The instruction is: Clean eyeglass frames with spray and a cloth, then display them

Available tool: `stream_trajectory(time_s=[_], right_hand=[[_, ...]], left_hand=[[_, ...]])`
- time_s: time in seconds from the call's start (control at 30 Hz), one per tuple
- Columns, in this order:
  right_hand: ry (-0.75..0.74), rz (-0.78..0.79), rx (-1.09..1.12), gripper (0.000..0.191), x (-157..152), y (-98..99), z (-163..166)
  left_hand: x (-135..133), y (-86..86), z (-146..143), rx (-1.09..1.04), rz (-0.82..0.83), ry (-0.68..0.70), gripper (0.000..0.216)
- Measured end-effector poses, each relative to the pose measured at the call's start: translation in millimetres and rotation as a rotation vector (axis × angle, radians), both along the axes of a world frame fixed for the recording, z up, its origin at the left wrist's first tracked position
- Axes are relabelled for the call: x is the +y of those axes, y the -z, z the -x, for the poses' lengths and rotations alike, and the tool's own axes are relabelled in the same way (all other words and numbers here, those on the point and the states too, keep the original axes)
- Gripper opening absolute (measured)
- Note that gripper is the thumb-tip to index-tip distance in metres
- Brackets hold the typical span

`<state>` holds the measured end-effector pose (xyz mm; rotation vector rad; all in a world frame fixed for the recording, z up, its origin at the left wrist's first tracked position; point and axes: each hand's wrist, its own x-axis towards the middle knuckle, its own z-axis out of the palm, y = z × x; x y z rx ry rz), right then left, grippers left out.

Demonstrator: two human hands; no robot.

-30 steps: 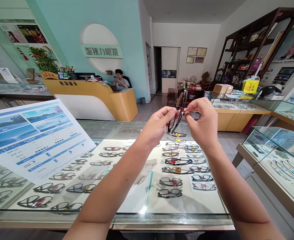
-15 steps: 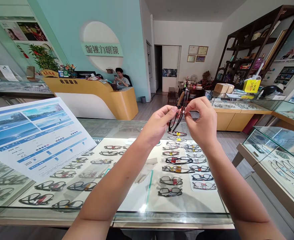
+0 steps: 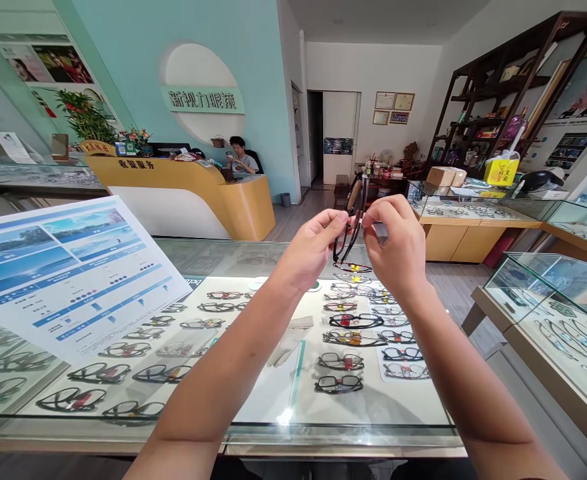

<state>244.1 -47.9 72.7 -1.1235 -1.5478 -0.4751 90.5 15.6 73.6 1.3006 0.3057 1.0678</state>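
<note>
Dark-framed eyeglasses (image 3: 356,230) are held up on edge above the glass display counter (image 3: 253,433). My left hand (image 3: 318,243) is closed on them from the left, thumb and fingers pinched on the frame. From the right, my right hand (image 3: 396,237) meets the same eyeglasses with thumb and forefinger curled into a ring; its fingertips are closed at the frame, and the exact contact is partly hidden. Beneath the hands, several pairs of glasses (image 3: 356,321) with coloured tags lie in rows in the counter.
A printed sheet (image 3: 73,267) stands tilted at the left of the counter. Another glass case (image 3: 558,320) is on the right. Further back are a yellow-and-white reception desk (image 3: 173,193), a seated person (image 3: 243,160) and a dark wooden shelf (image 3: 503,87).
Both hands and the eyeglasses have shifted slightly left in view. The eyeglasses have turned a little more upright. Both hands stay at the frame.
</note>
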Motion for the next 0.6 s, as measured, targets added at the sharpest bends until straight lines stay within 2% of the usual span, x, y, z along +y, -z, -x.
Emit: stream_trajectory(time_s=[0.27,0.6], right_hand=[[-0.156,0.004,0.068,0.019,-0.8,-2.9,-2.9],[-0.24,0.102,0.093,0.008,-7.2,-7.8,-6.1]], left_hand=[[3.0,1.7,3.1,0.033,-0.076,-0.068,0.043],[2.1,-0.8,5.4,0.048,-0.101,-0.091,0.043]])
